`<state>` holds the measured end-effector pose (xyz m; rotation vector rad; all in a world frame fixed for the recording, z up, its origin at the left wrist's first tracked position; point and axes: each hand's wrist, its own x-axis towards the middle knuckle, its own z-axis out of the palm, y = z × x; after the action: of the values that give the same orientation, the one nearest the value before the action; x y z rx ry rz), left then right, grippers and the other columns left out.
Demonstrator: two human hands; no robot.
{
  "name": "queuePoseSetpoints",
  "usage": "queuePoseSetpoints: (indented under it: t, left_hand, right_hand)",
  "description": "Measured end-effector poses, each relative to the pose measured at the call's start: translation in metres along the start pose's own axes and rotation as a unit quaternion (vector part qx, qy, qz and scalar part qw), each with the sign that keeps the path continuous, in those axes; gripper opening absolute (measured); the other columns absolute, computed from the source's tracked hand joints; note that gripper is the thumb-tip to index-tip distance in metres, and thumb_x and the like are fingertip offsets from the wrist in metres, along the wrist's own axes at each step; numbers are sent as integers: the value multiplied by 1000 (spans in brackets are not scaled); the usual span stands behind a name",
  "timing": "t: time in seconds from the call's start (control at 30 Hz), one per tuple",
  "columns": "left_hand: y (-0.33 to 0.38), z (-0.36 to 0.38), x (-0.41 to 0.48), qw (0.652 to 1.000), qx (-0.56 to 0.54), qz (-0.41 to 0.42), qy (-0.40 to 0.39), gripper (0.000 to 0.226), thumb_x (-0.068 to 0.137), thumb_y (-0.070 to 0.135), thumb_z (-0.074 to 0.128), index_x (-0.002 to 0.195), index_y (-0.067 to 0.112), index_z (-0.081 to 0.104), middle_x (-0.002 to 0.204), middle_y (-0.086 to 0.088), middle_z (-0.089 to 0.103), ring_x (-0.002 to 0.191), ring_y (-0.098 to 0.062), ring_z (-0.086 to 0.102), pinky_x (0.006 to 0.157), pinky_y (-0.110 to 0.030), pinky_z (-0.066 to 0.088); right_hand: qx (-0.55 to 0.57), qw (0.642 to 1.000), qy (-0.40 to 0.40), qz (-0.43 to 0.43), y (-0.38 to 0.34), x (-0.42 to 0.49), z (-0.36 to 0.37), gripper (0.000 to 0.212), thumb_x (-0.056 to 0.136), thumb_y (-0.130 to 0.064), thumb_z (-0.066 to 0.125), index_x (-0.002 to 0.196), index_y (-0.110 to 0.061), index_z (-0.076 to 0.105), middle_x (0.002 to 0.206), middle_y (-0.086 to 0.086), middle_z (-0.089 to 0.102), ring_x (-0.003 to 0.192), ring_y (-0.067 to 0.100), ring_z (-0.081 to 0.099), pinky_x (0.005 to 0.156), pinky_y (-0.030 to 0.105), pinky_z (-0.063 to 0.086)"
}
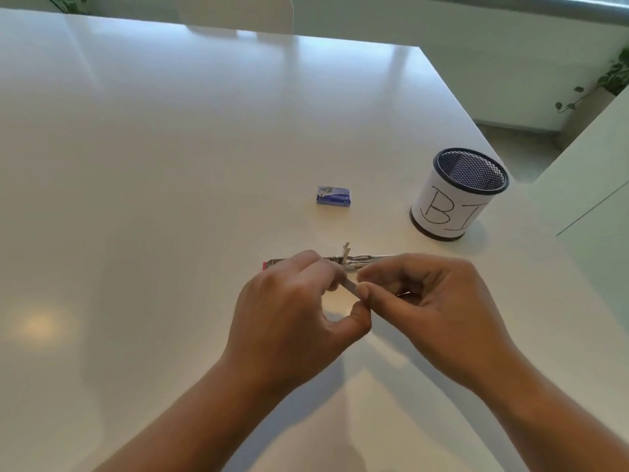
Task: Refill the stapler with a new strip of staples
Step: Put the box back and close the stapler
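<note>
We pinch the staple strip (352, 288) between both hands (289, 311) (439, 308); the stapler (360, 258) at 12 o'clock lies open, unloaded.

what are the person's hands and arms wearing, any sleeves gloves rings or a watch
Nothing shows on either. The left hand and right hand are bare, with no gloves, and no rings are visible on the fingers that show. Both forearms are uncovered to the bottom edge of the picture: no sleeves, watch or wristband in view.

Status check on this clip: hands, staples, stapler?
Left hand and right hand both pinch staple strip. Stapler lies opened on table behind. Staple box shut, clear of work.
</note>
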<state>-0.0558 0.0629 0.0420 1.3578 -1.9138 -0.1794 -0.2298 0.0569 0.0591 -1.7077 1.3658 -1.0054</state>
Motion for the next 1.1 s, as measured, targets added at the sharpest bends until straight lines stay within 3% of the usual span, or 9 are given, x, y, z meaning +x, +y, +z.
queuePoseSetpoints:
  t: [0.17,0.33,0.53,0.63,0.73,0.83,0.9,1.1]
  left_hand:
    - [3,4,4,996,77,25,-28,24,71,37,73,72,13,71,67,0,67,51,-20,57,44,-29,50]
    - [6,11,5,988,132,64,-54,23,68,32,78,67,12,66,59,-1,61,46,-19,54,42,-23,40]
    - [9,15,9,982,141,97,-80,25,68,35,79,67,13,66,60,-1,61,47,-20,58,41,-24,42]
    - [-1,9,15,985,126,66,-100,30,72,47,76,84,19,70,77,5,66,66,-19,63,50,-31,52]
    - [-21,3,22,990,104,32,-88,33,74,45,78,97,23,70,92,6,67,85,-20,63,66,-35,54]
    - [-39,7,30,991,103,-3,-88,42,78,49,74,111,23,69,104,6,66,98,-19,59,82,-34,49]
    - [-48,14,35,988,100,-16,-121,50,79,57,69,117,25,67,111,7,64,105,-18,55,89,-34,44]
    - [-53,17,32,987,43,-9,-153,24,83,47,70,97,29,76,88,11,61,88,-15,53,75,-32,44]
  right_hand:
    - [-37,998,-39,18,0,3,-1,14,74,-20,85,86,-28,81,71,-18,77,64,-2,71,57,8,51]
    - [-111,990,-85,32,-1,11,-1,6,78,-21,81,80,-27,82,70,-7,77,63,11,72,60,28,59]
    - [-240,968,-77,-1,1,16,1,9,78,-26,71,73,-24,79,64,-4,73,58,9,65,57,30,55]
    - [-221,974,-56,2,9,20,-6,11,83,-24,73,87,-28,82,75,-13,71,66,-1,65,60,7,46]
    - [-180,982,-43,26,16,23,-19,16,83,-23,78,97,-29,81,67,-13,71,62,-8,61,60,1,40]
    - [-128,991,0,31,21,25,-29,19,75,-21,86,88,-32,77,73,-23,74,57,-7,63,59,1,44]
    - [-97,994,29,29,24,27,-33,16,71,-20,88,77,-28,76,72,-15,75,54,-2,64,57,6,48]
    - [1,1000,-14,26,30,25,-40,12,74,-12,85,79,-21,80,67,-3,77,57,8,65,58,17,53]
